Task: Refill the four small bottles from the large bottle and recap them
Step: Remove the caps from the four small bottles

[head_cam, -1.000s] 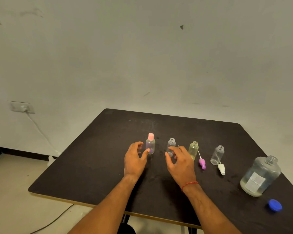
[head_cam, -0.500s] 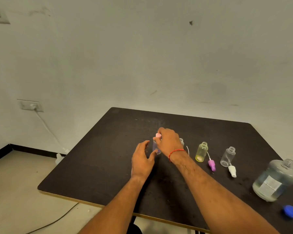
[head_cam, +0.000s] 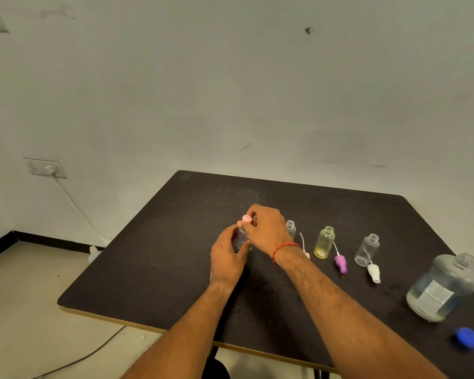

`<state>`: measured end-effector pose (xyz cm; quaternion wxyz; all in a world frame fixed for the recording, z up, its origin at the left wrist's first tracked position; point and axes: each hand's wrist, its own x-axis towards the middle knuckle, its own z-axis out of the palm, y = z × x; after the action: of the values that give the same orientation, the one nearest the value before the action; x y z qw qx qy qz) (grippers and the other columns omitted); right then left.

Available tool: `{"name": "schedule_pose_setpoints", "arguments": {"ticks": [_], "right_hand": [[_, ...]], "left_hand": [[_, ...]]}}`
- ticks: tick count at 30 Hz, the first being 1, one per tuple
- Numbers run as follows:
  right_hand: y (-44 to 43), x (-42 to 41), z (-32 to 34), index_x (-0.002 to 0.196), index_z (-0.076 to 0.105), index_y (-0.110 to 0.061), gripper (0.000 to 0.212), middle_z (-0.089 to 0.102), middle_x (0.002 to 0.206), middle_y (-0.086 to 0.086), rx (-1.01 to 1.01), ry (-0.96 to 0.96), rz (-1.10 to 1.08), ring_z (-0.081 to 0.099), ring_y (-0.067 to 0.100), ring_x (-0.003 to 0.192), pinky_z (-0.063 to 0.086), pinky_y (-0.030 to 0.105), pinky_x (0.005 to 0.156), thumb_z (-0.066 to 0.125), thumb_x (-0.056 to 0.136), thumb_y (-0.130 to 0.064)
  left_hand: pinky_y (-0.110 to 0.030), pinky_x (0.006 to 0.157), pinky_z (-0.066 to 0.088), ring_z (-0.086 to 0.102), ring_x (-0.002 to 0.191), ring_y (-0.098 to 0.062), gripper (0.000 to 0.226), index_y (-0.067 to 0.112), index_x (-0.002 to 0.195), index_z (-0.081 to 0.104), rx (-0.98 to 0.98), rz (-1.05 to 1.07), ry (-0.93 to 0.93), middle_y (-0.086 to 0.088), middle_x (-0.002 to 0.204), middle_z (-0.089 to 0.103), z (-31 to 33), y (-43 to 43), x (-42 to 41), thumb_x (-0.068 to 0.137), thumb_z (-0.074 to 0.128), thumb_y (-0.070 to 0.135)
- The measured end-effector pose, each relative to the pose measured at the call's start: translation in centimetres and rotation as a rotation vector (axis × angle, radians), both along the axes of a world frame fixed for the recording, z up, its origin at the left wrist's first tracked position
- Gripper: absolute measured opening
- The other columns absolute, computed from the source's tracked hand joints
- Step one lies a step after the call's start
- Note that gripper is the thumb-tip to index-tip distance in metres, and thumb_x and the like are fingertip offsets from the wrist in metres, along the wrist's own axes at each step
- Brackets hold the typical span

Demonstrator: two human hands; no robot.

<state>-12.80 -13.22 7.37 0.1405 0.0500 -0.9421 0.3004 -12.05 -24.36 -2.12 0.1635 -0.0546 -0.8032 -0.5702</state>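
The right hand point(head_cam: 266, 228) is curled over the round pink plastic cap point(head_cam: 247, 218) of the small clear plastic bottle point(head_cam: 242, 237), which is gripped by the left hand point(head_cam: 226, 255) on the dark table point(head_cam: 148, 269). If the twist is forced, that bottle could be tipped or squeezed, and the uncapped clear bottle point(head_cam: 290, 228) just beside the right wrist could be knocked over.

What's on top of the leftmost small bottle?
A pink cap sits on the small bottle, pinched by the right hand; the left hand holds its body. The hands hide its neck.
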Motion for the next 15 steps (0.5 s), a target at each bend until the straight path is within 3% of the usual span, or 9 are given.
{"name": "schedule_pose_setpoints", "arguments": {"ticks": [3, 6, 12, 15], "right_hand": [[-0.02, 0.11, 0.43, 0.092, 0.062, -0.02, 0.02, 0.065, 0.087, -0.002, 0.052, 0.022, 0.011, 0.059, 0.012, 0.079, 0.054, 0.027, 0.073, 0.071, 0.086, -0.037], [-0.17, 0.2, 0.9, 0.1, 0.06, -0.016, 0.017, 0.064, 0.098, 0.003, 0.154, 0.017, 0.04, 0.061, 0.019, 0.09, 0.053, 0.032, 0.083, 0.065, 0.091, -0.03], [-0.1, 0.51, 0.8, 0.102, 0.057, -0.012, 0.013, 0.061, 0.104, 0.006, 0.259, 0.045, 0.118, 0.056, 0.021, 0.093, 0.04, 0.026, 0.077, 0.058, 0.094, -0.021], [0.12, 0.59, 0.77, 0.105, 0.056, -0.012, 0.015, 0.06, 0.106, 0.006, 0.27, 0.045, 0.155, 0.051, 0.018, 0.09, 0.038, 0.025, 0.077, 0.059, 0.093, -0.02]], "left_hand": [[0.0, 0.086, 0.041, 0.057, 0.108, 0.016, 0.043, 0.032, 0.129, 0.058, 0.004, -0.02, 0.01, 0.028, 0.113, 0.061, 0.14, 0.01, 0.27, 0.091, 0.075, 0.021], [-0.001, 0.088, 0.041, 0.058, 0.108, 0.014, 0.046, 0.035, 0.131, 0.056, -0.012, -0.029, 0.024, 0.03, 0.112, 0.06, 0.15, -0.02, 0.44, 0.091, 0.075, 0.021], [-0.023, 0.098, 0.054, 0.064, 0.108, -0.001, 0.041, 0.027, 0.126, 0.062, -0.027, 0.004, 0.047, 0.014, 0.115, 0.068, 0.0, -0.07, 0.41, 0.09, 0.075, 0.012], [-0.026, 0.097, 0.055, 0.064, 0.107, -0.002, 0.041, 0.025, 0.125, 0.063, -0.029, 0.005, 0.043, 0.014, 0.114, 0.068, -0.04, -0.04, 0.34, 0.088, 0.076, 0.011]]}}
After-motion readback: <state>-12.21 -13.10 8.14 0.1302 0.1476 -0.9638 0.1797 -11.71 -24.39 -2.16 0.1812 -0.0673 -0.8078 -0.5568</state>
